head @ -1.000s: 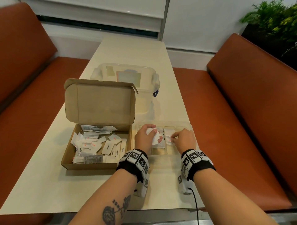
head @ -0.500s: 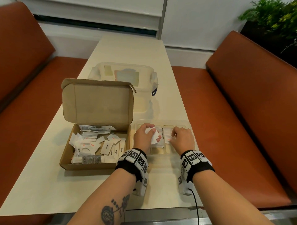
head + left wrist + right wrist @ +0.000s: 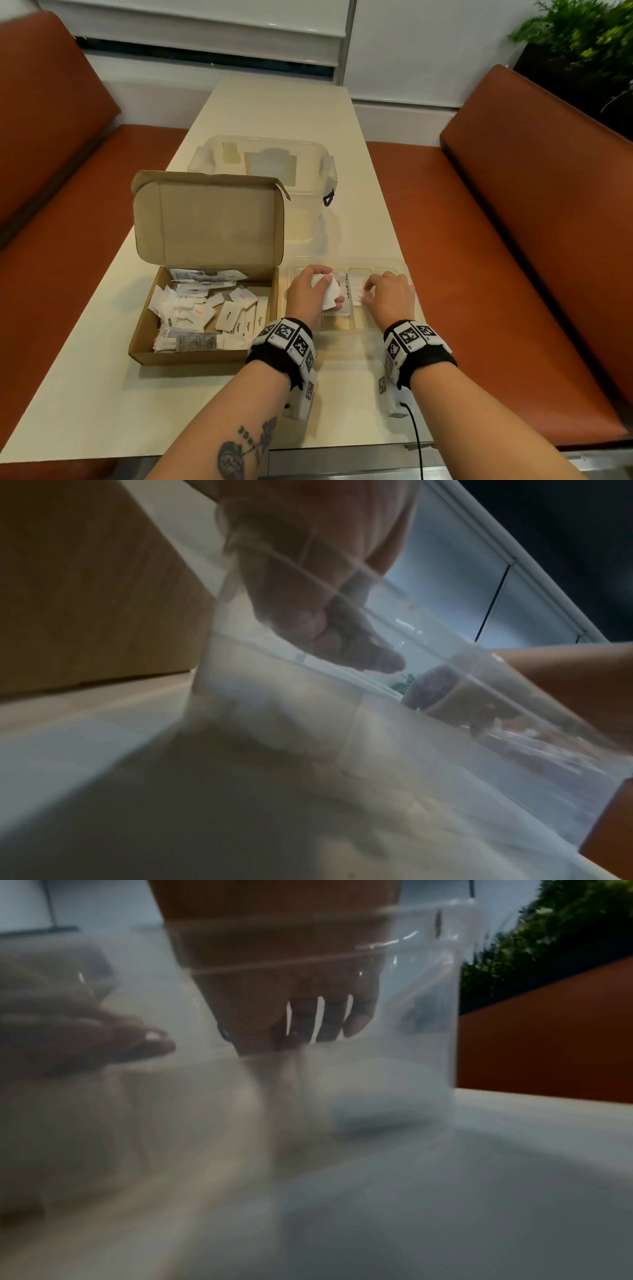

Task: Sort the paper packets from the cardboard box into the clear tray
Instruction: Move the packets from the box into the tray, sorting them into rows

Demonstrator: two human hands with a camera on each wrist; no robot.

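An open cardboard box (image 3: 191,356) at the left holds several white paper packets (image 3: 205,308). Right beside it stands the clear compartmented tray (image 3: 342,327). My left hand (image 3: 330,286) grips a small bunch of white packets (image 3: 328,298) over the tray's left compartments. My right hand (image 3: 368,293) hovers low over a middle compartment, its fingertips pinching one packet with red print (image 3: 357,297) that lies in the tray. In both wrist views the hands show blurred through the tray's clear wall: left hand (image 3: 342,642), right hand (image 3: 308,1020).
A clear lidded storage container (image 3: 267,161) stands behind the box's raised lid (image 3: 212,219). The cream table (image 3: 102,394) is narrow, with orange benches on the left (image 3: 51,274) and right (image 3: 496,274). A plant (image 3: 582,41) is at the far right.
My right hand has moved a little to the right, away from the left hand, and carried one packet into a middle compartment. The left hand has stayed in place with its bunch.
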